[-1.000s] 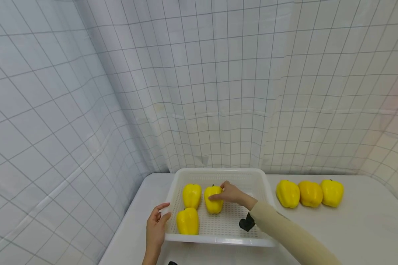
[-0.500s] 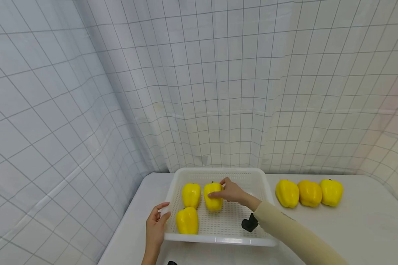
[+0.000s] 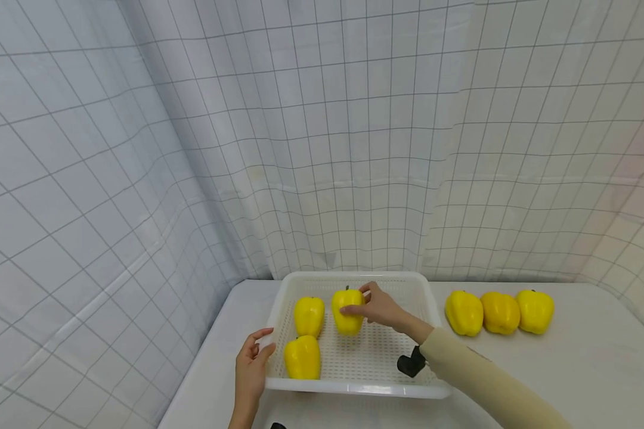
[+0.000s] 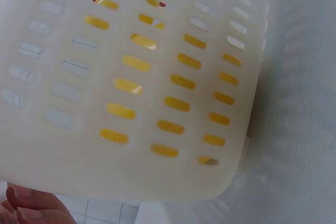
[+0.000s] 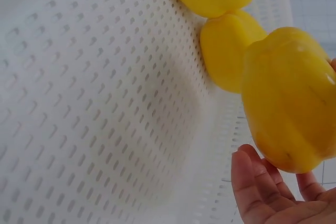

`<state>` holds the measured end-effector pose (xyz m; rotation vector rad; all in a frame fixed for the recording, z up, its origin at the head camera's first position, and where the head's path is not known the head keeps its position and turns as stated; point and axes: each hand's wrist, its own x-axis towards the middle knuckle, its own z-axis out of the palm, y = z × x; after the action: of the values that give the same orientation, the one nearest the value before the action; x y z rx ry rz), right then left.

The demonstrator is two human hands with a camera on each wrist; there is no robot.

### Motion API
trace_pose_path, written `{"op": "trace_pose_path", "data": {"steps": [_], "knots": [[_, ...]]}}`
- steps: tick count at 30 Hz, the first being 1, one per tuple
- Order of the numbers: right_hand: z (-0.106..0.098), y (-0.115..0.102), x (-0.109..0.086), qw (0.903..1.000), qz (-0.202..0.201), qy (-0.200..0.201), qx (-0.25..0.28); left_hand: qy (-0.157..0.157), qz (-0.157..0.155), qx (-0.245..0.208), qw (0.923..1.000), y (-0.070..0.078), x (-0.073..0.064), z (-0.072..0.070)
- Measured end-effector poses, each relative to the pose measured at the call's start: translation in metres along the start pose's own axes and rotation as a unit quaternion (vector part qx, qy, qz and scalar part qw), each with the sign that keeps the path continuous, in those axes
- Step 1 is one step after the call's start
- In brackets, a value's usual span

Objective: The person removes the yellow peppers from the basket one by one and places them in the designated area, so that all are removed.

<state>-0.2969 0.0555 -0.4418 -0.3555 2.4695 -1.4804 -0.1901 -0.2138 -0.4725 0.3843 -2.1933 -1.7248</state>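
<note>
In the head view my right hand grips a yellow bell pepper by its side, thumb across the front, with the stem up. The pepper hangs over the floor of a white perforated plastic basket. In the right wrist view, fingers curve below the same bell pepper. Two more yellow bell peppers lie along the basket's left side. My left hand holds the basket's left rim, its fingertips at the rim in the left wrist view.
Right of the basket, three yellow bell peppers sit in a row on the white table. A black device is by my right wrist. A white gridded curtain hangs behind the table.
My right hand has raised the bell pepper off the basket floor, moving up and slightly right. The left hand stays at the rim.
</note>
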Motion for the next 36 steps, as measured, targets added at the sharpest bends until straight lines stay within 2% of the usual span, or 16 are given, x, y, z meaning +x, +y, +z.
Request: {"op": "trace_pose_path", "data": {"steps": [13,23,36], "knots": [[-0.015,-0.005,-0.010,0.9986,-0.004,0.023,0.047,-0.002,0.000,-0.012,0.9999,0.000,0.000,0.000],[-0.032,-0.009,-0.020,0.9967,-0.015,0.038,0.070,0.002,-0.003,-0.005,1.0000,-0.001,0.000,0.001],[-0.056,-0.010,-0.039,0.9916,-0.051,0.050,0.108,-0.001,-0.001,-0.008,1.0000,-0.001,0.000,0.000]]}}
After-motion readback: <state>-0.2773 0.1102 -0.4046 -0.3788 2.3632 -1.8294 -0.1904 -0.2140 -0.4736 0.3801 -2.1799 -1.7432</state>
